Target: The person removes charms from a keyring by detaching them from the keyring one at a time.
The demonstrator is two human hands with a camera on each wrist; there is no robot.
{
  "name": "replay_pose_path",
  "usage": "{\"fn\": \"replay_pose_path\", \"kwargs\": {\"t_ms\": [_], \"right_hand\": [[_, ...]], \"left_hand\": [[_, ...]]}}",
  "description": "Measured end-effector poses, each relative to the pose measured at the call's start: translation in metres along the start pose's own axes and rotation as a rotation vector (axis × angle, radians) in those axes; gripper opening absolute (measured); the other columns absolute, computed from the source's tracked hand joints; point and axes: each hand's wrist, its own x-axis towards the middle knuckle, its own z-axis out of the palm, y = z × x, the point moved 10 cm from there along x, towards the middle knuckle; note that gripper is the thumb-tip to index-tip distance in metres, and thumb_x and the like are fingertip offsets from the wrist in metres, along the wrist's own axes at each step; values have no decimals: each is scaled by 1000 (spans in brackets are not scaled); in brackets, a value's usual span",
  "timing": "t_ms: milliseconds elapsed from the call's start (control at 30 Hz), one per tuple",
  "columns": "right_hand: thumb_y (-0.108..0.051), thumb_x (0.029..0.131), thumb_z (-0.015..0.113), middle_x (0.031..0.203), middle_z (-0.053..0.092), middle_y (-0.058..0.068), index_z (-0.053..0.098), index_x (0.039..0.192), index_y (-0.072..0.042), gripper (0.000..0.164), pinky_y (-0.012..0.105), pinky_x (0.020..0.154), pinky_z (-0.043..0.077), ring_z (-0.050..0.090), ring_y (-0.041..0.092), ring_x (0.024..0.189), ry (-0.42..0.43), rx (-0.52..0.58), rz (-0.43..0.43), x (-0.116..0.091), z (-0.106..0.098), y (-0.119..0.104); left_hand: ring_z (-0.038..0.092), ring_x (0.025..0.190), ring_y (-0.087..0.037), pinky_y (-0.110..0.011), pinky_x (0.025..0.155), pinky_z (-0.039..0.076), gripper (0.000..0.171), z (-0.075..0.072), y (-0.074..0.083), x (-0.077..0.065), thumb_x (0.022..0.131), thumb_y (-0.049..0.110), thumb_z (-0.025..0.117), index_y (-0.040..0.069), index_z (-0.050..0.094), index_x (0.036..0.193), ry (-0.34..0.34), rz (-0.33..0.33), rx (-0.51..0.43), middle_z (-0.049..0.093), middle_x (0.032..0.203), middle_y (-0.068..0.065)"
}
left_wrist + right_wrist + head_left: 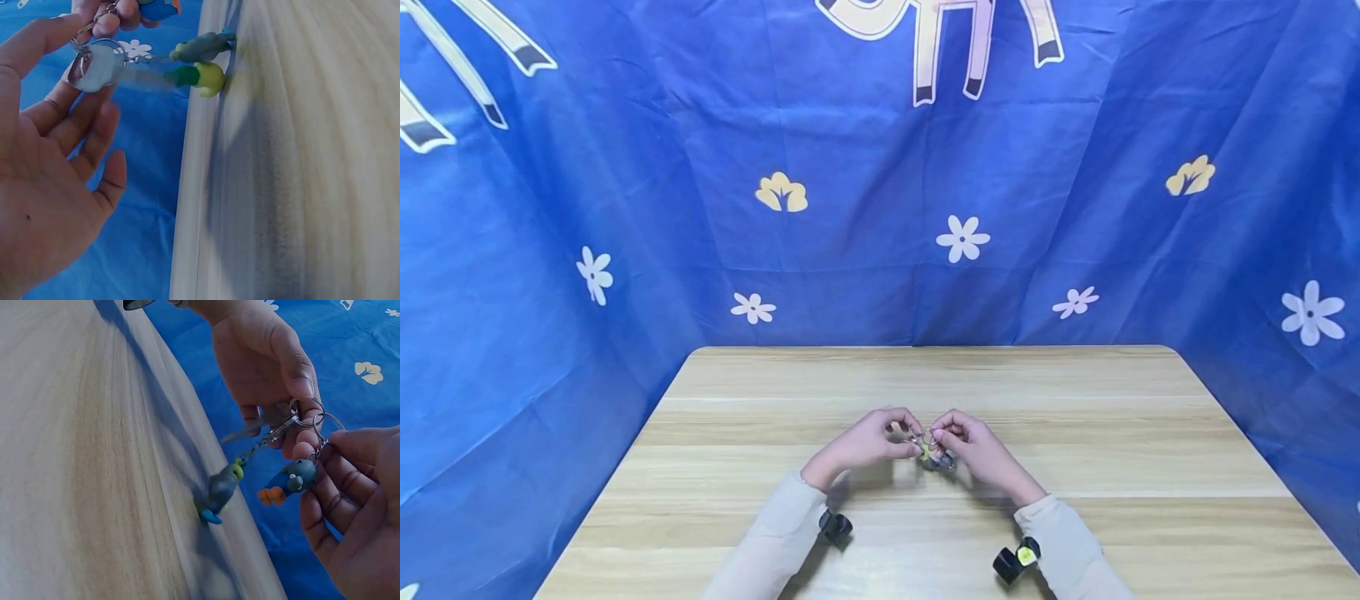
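Observation:
Over the middle of the table, my left hand and right hand meet at a small bunch of keychains. Left thumb and fingers pinch a metal ring with a silver key, its shaft blurred. From that side hang a grey figurine with a blue tip and a green and yellow figurine. In the right wrist view, my right thumb and finger pinch a key ring linked with the left hand's ring. A blue figurine with a grey head and orange feet dangles from it by a chain.
The light wood table lies under both hands. A blue printed curtain surrounds its back and sides. Black wrist cameras sit on both sleeves, close above the tabletop.

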Motion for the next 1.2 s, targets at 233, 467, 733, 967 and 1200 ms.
{"fn": "replay_pose_path", "kwargs": {"t_ms": [233, 467, 733, 967, 1200], "right_hand": [[-17, 95, 59, 96, 69, 13, 64, 110, -4, 20, 22, 78, 52, 65, 9, 84, 8, -21, -58, 3, -1, 7], [-12, 94, 59, 95, 70, 16, 65, 109, -2, 19, 21, 77, 54, 66, 11, 83, 1, -23, -103, 2, 3, 2], [-12, 94, 59, 95, 71, 12, 66, 108, -5, 17, 21, 80, 52, 66, 11, 84, 9, -78, -111, 3, 7, 1], [-13, 94, 59, 94, 71, 12, 65, 107, -5, 17, 22, 78, 53, 66, 10, 83, -2, -57, -110, 1, 7, -2], [-10, 95, 56, 90, 68, 14, 60, 106, -2, 14, 25, 77, 54, 64, 11, 80, -5, -16, -80, 3, 7, 1]], "left_hand": [[62, 90, -10, -44, 96, 46, 24, 3, -3, 1, 85, 16, 71, 11, 62, 106, -22, -29, -80, 70, 92, -5], [63, 71, -18, -26, 70, 51, 22, 4, 0, -1, 86, 11, 69, 9, 64, 107, -43, -9, -81, 66, 77, -4], [63, 67, -24, -21, 62, 47, 14, 2, 1, -1, 86, 13, 67, 6, 65, 97, -21, -21, -77, 68, 75, -11], [60, 77, -5, -21, 74, 50, 18, 2, 2, 0, 86, 17, 69, 6, 67, 101, -8, -17, -41, 69, 85, -4], [61, 75, -10, -22, 72, 50, 21, 4, 3, 1, 88, 16, 69, 8, 68, 108, -28, 4, -74, 68, 83, -8]]}}
